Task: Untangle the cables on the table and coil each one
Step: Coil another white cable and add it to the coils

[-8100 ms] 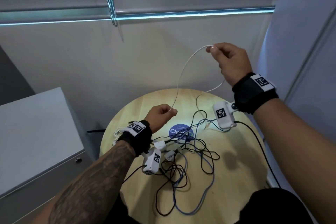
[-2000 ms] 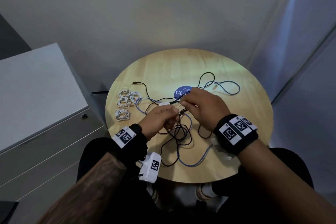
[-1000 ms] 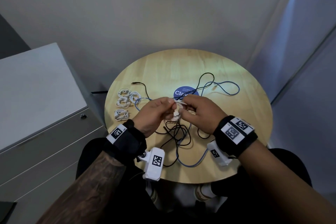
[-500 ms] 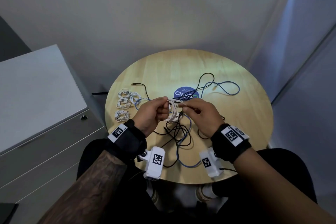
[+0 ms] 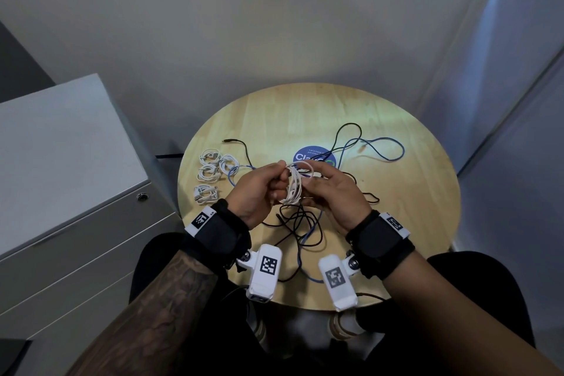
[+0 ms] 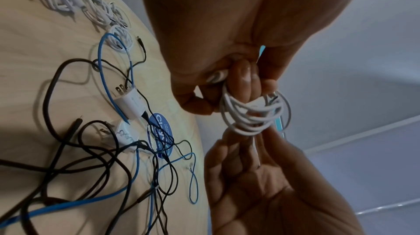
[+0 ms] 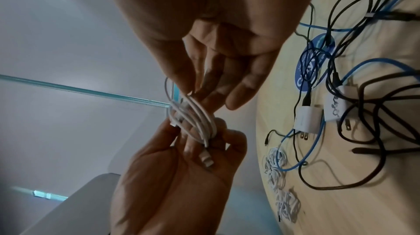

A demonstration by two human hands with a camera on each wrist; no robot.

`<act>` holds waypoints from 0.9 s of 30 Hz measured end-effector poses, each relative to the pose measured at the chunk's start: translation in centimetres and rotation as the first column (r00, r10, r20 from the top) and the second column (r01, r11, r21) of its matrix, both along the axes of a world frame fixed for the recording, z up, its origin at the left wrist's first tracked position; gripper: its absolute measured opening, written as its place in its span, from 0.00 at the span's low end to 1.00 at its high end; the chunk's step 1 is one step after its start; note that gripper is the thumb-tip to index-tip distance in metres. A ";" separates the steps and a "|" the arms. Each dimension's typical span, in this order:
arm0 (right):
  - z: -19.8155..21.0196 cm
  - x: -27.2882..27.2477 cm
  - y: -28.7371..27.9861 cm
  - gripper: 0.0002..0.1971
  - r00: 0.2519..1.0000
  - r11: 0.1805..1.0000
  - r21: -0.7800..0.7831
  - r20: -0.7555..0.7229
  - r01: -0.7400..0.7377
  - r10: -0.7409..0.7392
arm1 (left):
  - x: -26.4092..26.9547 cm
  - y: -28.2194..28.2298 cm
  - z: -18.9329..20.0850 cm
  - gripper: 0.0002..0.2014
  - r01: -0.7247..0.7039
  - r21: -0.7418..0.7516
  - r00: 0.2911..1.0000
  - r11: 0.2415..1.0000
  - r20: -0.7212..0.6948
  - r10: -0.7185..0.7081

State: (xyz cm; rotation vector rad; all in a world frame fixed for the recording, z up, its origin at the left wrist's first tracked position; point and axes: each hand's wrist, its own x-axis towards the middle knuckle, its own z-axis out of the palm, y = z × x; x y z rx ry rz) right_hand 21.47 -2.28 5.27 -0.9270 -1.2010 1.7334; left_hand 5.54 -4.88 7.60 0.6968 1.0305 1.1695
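Observation:
Between my hands, above the table's near middle, is a white cable coil [image 5: 294,187] [image 6: 250,115] [image 7: 195,118]. My left hand [image 5: 279,183] [image 6: 229,91] grips it, with the loops wound around its fingers. My right hand [image 5: 314,183] [image 7: 195,91] pinches the coil's outer loop from the right. One white connector [image 7: 206,160] lies in my left palm. Under the hands, black and blue cables form a tangle [image 5: 302,223] [image 6: 95,158] on the round wooden table [image 5: 412,223]. Two white plug adapters [image 6: 129,102] [image 7: 306,118] sit in the tangle.
Several coiled white cables [image 5: 210,175] [image 7: 281,185] lie at the table's left edge. A blue round sticker [image 5: 314,157] is near the centre, with a blue cable loop [image 5: 384,149] to its right. A grey cabinet [image 5: 61,177] stands left of the table.
The white cable, stretched in the air eight seconds ago, is now wound into a coil. Over the last second my hands rose slightly and the coil gained loops.

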 end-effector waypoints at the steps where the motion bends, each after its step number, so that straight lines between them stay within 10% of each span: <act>1: 0.1 -0.1 -0.2 0.17 1.000 1.000 -0.015 -0.027 0.001 -0.001 | 0.0 0.0 -0.1 0.17 -0.012 0.003 1.000 1.000 0.002 0.012; 5: 0.1 -0.2 -0.6 0.24 0.996 0.998 -0.054 -0.091 -0.015 0.010 | 0.1 -0.2 -0.6 0.17 -0.050 0.023 0.999 0.999 0.002 0.049; 12: 0.2 0.0 -0.2 0.07 0.982 0.989 0.069 0.128 0.133 -0.141 | 0.1 -0.4 0.0 0.17 -0.045 0.020 0.995 0.999 0.086 0.043; 21: 0.4 -0.7 -0.6 0.06 0.995 0.991 -0.101 -0.031 0.089 -0.093 | 0.3 -0.5 -0.5 0.17 -0.061 0.023 0.998 0.998 -0.019 0.061; 27: 0.2 -0.8 -1.3 0.32 0.996 0.992 0.113 0.077 -0.049 0.040 | 0.7 -0.5 -0.7 0.16 -0.103 0.113 0.984 0.988 -0.134 0.118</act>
